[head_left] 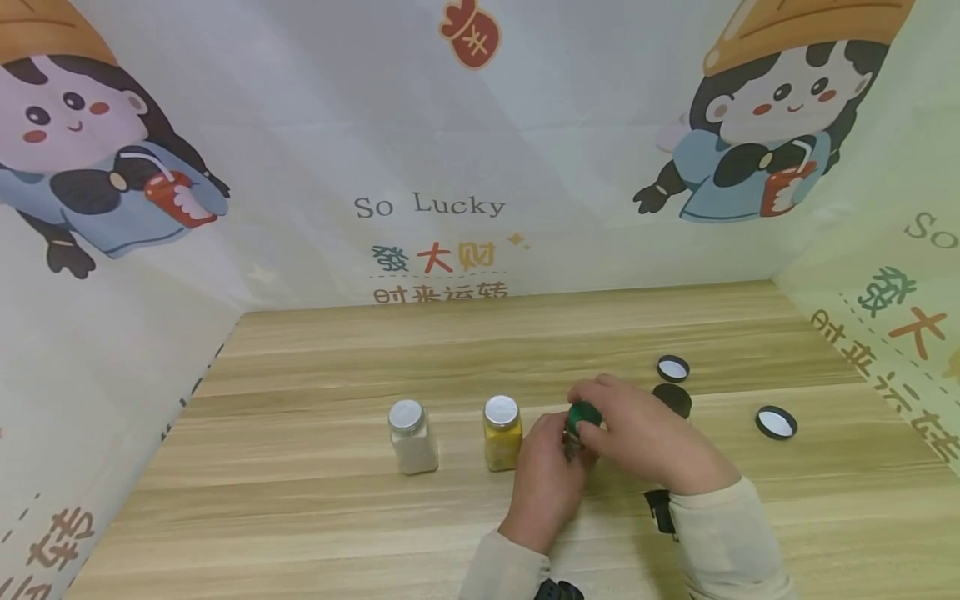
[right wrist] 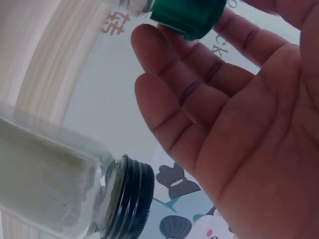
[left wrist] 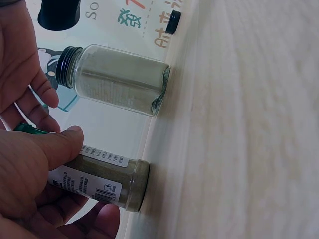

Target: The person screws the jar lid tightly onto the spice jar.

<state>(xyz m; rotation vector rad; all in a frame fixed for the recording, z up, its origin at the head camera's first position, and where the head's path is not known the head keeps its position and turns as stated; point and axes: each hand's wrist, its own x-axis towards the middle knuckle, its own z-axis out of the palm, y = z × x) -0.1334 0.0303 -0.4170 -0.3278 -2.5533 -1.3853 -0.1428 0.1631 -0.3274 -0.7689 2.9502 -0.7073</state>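
- Left hand point(head_left: 547, 483): fingers hold the jar point(left wrist: 99, 181), near the yellow bottle point(head_left: 502, 442).
- Right hand point(head_left: 648, 433): fingers pinch its green lid point(head_left: 582, 414).
- A loose left hold could let the jar spin or tip.

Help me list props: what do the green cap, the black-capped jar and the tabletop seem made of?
Green cap: probably glossy plastic, from its even colour and sheen.
Black-capped jar: smooth glass or plastic; the clear wall and thick base suggest glass.
Tabletop: satin wood or laminate, from its streaked grain.
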